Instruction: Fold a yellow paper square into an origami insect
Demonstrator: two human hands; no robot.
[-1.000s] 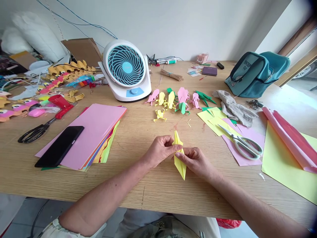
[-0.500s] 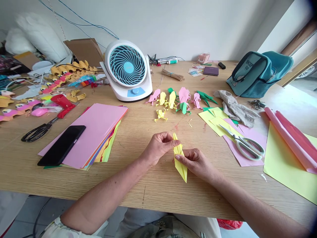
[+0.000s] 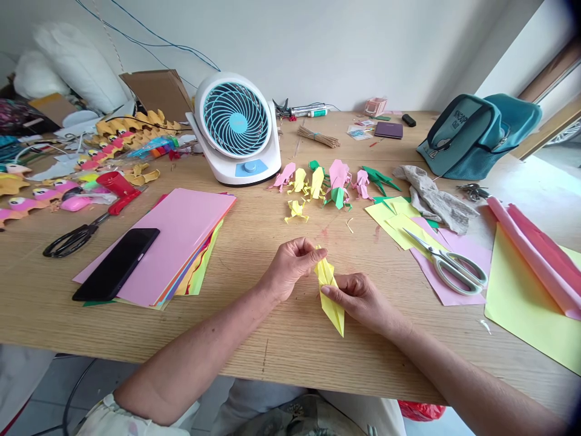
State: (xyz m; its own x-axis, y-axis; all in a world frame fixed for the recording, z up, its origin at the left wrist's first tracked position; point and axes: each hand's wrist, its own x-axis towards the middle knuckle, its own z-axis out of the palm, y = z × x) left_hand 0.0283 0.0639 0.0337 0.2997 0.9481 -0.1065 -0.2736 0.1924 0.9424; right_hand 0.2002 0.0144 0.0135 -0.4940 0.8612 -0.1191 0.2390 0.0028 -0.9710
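Between my hands is a long, pointed piece of folded yellow paper (image 3: 333, 310), held just above the wooden table. My left hand (image 3: 293, 265) pinches its upper tip between thumb and fingers. Lower down, my right hand (image 3: 361, 298) grips its middle, thumb on top and fingers behind. The fingers under the paper are mostly hidden. Beyond my hands stand several folded paper frogs: a yellow one (image 3: 296, 210) nearest, a pink one (image 3: 339, 174), a green one (image 3: 338, 198) and others.
Left lies a stack of coloured paper (image 3: 181, 242) with a black phone (image 3: 117, 264) on it. A white fan (image 3: 240, 130) stands behind. At right are scissors (image 3: 447, 261) on paper scraps, a grey cloth (image 3: 433, 197), rolled pink paper (image 3: 526, 248) and a teal bag (image 3: 476, 136).
My left thumb has shifted slightly to the left at the paper's upper end, and the folds there look more spread. My right hand keeps its grip on the middle.
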